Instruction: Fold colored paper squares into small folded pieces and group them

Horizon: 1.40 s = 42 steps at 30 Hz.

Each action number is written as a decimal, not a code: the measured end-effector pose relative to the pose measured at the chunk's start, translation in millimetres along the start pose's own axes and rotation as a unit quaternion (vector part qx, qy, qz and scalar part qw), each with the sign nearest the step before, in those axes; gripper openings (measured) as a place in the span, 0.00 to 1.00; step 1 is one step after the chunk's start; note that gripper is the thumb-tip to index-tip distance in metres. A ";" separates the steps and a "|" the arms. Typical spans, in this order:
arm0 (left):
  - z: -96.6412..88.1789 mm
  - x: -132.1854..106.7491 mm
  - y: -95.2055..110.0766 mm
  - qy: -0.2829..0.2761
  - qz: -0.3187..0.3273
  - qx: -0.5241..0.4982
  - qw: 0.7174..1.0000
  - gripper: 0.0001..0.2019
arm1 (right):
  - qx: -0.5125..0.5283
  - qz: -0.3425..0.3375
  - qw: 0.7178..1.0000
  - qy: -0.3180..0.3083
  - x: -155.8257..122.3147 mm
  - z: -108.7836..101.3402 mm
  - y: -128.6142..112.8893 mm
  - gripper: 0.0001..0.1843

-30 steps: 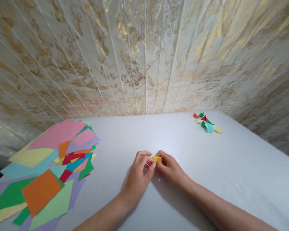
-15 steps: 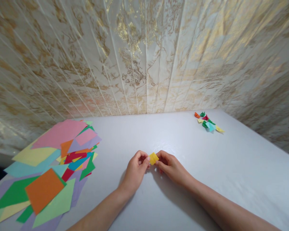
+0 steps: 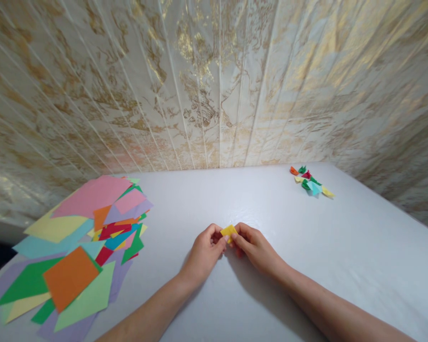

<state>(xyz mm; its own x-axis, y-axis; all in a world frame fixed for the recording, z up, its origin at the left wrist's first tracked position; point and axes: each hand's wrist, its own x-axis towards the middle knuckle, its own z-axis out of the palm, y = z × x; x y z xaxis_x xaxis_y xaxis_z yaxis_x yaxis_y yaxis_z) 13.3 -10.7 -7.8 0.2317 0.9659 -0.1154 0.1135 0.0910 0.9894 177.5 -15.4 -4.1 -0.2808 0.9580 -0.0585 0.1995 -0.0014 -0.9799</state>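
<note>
A small folded piece of yellow paper (image 3: 228,231) is held up between both hands, over the middle of the white table (image 3: 199,199). My left hand (image 3: 209,247) pinches its lower left side, the thumb lying on the front. From the right, my right hand (image 3: 251,243) grips the other side between thumb and fingers, its thumb tip also on the front face. The two thumbs are close together near the paper's lower edge. Some of the fingers behind the paper are hidden.
On the left lies a spread pile of coloured paper sheets, with an orange square (image 3: 71,278) on top and a large pink sheet (image 3: 100,194) farther back. Several small folded paper pieces (image 3: 314,188) sit at the far right. A patterned curtain (image 3: 207,95) hangs behind the table.
Both thumbs have moved inward onto the front of the yellow paper, which now appears turned, with its lower part covered. The whole view has shifted slightly.
</note>
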 end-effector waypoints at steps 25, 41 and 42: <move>-2.5 -1.0 3.5 -0.011 0.003 -0.008 1.000 0.09 | -0.087 -0.069 0.988 0.104 1.5 -10.5 -9.5 0.09; 1.2 -6.8 0.2 0.085 0.089 0.020 0.992 0.05 | 0.010 -0.026 0.998 0.055 0.9 -2.2 0.1 0.09; 1.0 -6.5 -0.3 0.082 0.088 0.016 0.993 0.05 | 0.007 -0.026 0.998 0.054 0.6 -1.7 0.8 0.09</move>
<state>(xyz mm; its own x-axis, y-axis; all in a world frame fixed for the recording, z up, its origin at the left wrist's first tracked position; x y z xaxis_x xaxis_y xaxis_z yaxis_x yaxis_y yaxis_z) 12.7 -17.2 -7.5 0.0898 0.9929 0.0785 0.1163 -0.0887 0.9892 179.0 -14.3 -4.5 -0.1867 0.9823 0.0134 0.1731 0.0463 -0.9838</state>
